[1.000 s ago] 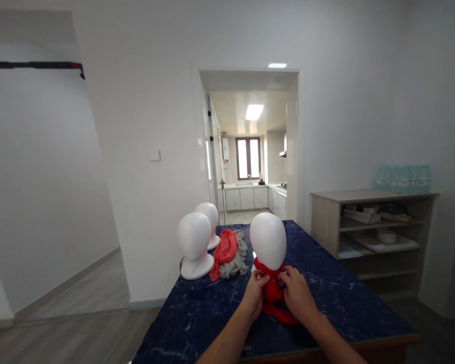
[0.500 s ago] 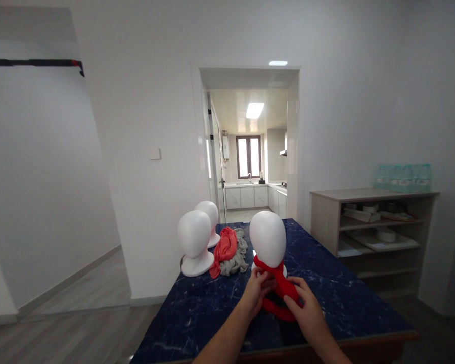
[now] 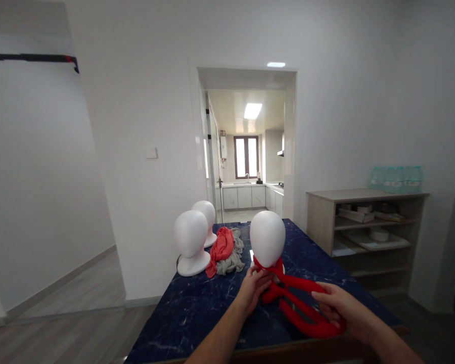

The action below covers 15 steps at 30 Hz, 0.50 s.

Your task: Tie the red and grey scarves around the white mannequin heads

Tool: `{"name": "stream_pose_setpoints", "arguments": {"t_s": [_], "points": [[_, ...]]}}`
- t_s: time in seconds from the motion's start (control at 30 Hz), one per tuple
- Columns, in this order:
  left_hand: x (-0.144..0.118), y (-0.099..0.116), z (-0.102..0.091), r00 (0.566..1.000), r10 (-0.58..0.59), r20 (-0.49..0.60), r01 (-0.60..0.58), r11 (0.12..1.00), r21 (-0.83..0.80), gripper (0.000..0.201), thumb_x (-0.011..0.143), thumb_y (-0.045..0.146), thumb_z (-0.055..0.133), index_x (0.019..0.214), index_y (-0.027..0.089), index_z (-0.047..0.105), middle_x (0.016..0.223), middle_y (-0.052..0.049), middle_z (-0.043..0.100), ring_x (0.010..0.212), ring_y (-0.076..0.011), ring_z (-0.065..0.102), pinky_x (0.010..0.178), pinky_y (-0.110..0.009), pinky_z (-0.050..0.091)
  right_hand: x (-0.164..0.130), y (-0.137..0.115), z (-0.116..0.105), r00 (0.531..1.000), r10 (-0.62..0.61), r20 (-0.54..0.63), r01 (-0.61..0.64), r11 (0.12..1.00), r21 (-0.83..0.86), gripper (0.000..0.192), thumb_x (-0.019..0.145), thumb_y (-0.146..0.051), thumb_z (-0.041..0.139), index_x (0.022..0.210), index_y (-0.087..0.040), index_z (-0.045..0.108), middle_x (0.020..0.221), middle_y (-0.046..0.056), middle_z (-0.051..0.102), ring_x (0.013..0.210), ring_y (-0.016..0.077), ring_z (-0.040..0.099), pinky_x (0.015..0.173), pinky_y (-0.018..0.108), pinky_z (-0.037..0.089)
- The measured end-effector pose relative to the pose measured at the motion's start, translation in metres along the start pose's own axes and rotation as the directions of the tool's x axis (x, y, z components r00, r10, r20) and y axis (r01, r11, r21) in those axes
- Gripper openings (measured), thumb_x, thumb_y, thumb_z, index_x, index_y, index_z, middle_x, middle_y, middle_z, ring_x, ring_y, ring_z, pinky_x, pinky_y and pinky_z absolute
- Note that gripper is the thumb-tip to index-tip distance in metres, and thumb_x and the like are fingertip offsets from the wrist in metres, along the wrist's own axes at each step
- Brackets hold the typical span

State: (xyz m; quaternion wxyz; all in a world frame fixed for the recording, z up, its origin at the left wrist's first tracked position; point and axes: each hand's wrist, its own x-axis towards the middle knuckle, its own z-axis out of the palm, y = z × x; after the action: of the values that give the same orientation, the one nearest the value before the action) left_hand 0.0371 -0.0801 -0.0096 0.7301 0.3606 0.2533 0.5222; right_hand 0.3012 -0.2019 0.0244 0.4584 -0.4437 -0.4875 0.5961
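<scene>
Versus earlier: right hand [image 3: 340, 306] is clamping red scarf [image 3: 301, 284] farther out, widening the hands' gap; left hand [image 3: 252, 289] is touching scarf below white head [image 3: 267, 237], grip unclear.

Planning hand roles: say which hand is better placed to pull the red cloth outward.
Likely the right hand: it holds the outstretched red cloth, while the left hand is near the white head.

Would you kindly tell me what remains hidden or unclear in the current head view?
All in the head view:
Front head's neck: mostly hidden by the red scarf.
Left hand's grip: hidden by the hand itself.
Far head's lower left: behind the near head.
Right forearm: cut off by the bottom edge.
Bottle labels: too small, blurred.
</scene>
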Motion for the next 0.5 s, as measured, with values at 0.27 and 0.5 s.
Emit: {"name": "stream_pose_setpoints", "arguments": {"t_s": [0.27, 0.5], "points": [[0.011, 0.023, -0.014, 0.989, 0.076, -0.126, -0.030, 0.943, 0.333, 0.056, 0.072, 0.032, 0.085, 0.118, 0.016, 0.057, 0.110, -0.017, 0.076, 0.105, -0.0313, 0.076, 0.098, -0.045, 0.058, 0.014, -0.062, -0.044, 0.988, 0.151, -0.029, -0.154, 0.972, -0.180, 0.042, 0.080, -0.042, 0.080, 0.114, -0.021, 0.065, 0.072, -0.004, 0.062, 0.044, 0.0046, 0.048, 0.036, 0.014, 0.024], [0.025, 0.040, -0.021, 0.937, 0.336, 0.100, -0.301, 0.628, 0.718, 0.114, 0.026, 0.005, 0.097, 0.133, 0.022, 0.059, 0.136, -0.014, 0.067, 0.144, -0.0432, 0.047, 0.123, -0.054, 0.032, 0.025, -0.091, -0.042, 0.990, 0.120, -0.071, -0.139, 0.887, -0.441, 0.047, 0.075, -0.035, 0.081, 0.118, -0.019, 0.071, 0.069, 0.001, 0.069, 0.043, 0.0085, 0.052, 0.035, 0.016, 0.031]]}}
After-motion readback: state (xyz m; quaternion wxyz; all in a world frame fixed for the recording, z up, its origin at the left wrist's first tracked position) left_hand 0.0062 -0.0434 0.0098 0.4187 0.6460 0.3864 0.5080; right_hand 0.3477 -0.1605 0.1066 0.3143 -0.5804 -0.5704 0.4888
